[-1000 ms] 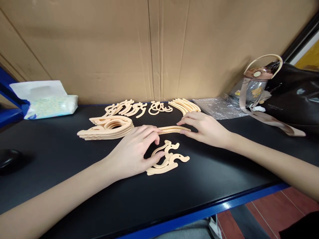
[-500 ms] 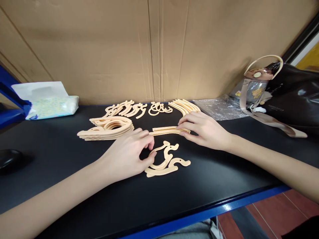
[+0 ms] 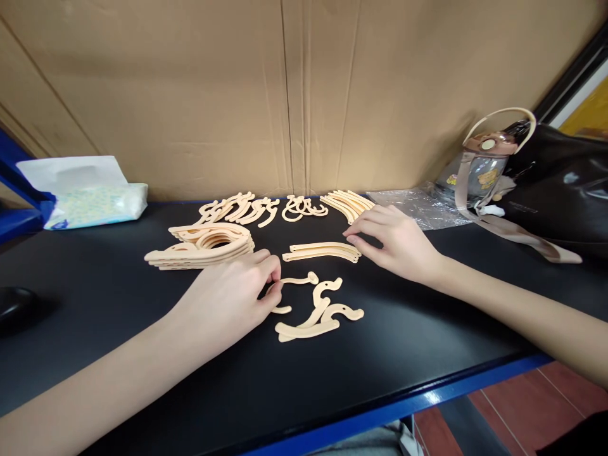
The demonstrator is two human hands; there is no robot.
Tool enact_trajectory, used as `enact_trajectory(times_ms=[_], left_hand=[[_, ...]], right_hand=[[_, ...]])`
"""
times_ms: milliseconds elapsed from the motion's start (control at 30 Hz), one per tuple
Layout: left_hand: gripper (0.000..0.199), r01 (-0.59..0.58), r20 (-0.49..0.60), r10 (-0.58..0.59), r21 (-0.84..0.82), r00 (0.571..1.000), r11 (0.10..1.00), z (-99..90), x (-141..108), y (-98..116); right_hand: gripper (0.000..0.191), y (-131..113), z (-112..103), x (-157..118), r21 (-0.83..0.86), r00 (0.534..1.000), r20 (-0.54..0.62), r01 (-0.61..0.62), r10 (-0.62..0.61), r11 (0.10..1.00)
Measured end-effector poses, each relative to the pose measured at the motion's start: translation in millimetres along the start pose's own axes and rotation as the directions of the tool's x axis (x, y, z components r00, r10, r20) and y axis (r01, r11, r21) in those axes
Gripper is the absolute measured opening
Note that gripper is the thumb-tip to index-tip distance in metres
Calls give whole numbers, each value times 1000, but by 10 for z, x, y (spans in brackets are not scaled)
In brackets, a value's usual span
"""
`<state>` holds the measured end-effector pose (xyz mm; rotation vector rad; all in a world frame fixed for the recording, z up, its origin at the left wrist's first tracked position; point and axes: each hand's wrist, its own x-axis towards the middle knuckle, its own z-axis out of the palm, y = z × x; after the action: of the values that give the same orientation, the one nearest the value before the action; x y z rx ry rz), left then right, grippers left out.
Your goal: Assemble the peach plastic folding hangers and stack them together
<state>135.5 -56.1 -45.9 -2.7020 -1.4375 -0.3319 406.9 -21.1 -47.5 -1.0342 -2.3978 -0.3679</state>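
My left hand [image 3: 232, 288] pinches a cream C-shaped hook piece [image 3: 299, 280] between thumb and fingers; its rounded end shows to the right and the middle is hidden by the fingers. Just right of it lie two cream S-curved pieces [image 3: 327, 313], partly overlapping on the black table [image 3: 408, 316]. Behind them, two long, slightly bent cream strips [image 3: 323, 251] rest side by side. My right hand [image 3: 394, 244] hovers at the strips' right end, fingers apart and nothing visible in them.
Stacked cream frames [image 3: 204, 253] stand left. Along the back lie curved pieces [image 3: 242, 208], hooks [image 3: 301, 206] and more long strips [image 3: 346, 204]. A tissue pack [image 3: 97, 196], mouse [image 3: 16, 304], plastic bag [image 3: 413, 206], bottle [image 3: 482, 168] and black bag [image 3: 555, 183] surround them.
My left hand has drawn the hook piece left, away from the S-curved pieces. My right hand has let go of the two strips and moved slightly right.
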Motion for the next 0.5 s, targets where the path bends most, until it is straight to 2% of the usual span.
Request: enact_trajectory(times_ms=[233,333,500], left_hand=[[13,-25,91,27,-21,995,999,0,3,17],[13,-61,118,64,-35,991,998,-4,9,42],[10,-79,144,89,-70,986,994,0,17,117]], right_hand=[[20,-111,40,-40,115,996,-14,84,-83,990],[22,-199,53,-58,202,992,24,116,-123,972],[26,-360,105,-49,304,984,120,89,-131,948]])
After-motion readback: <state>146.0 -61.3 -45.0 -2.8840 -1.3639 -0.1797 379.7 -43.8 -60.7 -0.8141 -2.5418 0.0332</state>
